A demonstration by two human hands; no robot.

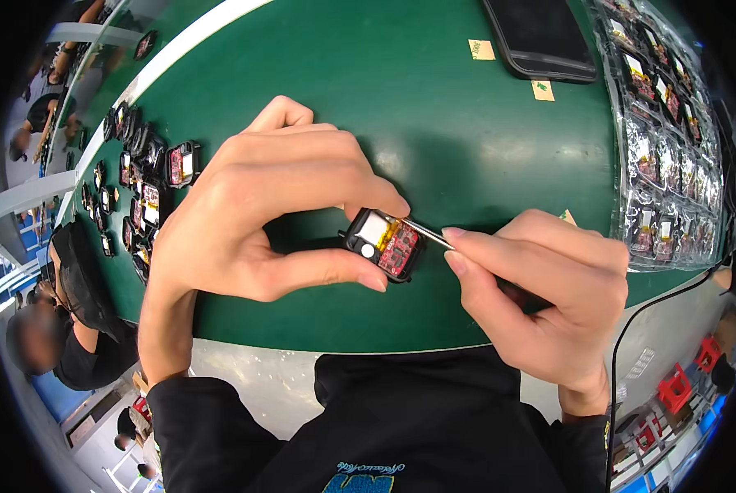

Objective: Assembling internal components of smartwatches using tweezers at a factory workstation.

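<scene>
Between the thumb and index finger of my left hand [277,197] is a small black device housing [396,251], tilted above the green table. Its open face shows a red circuit board, a white battery-like block, yellow tape and a round white spot. My right hand [540,287] pinches a pair of thin metal tweezers [427,233]. Their tips reach the upper edge of the housing, beside my left index fingertip. Whether the tips grip anything there is too small to tell.
Several similar open housings [142,205] lie in a cluster on the left. A clear plastic tray [659,164] of more units stands at the right. A black tray-like object [540,41] and yellow paper notes [482,50] lie at the back. A black cable [631,320] hangs off the right edge.
</scene>
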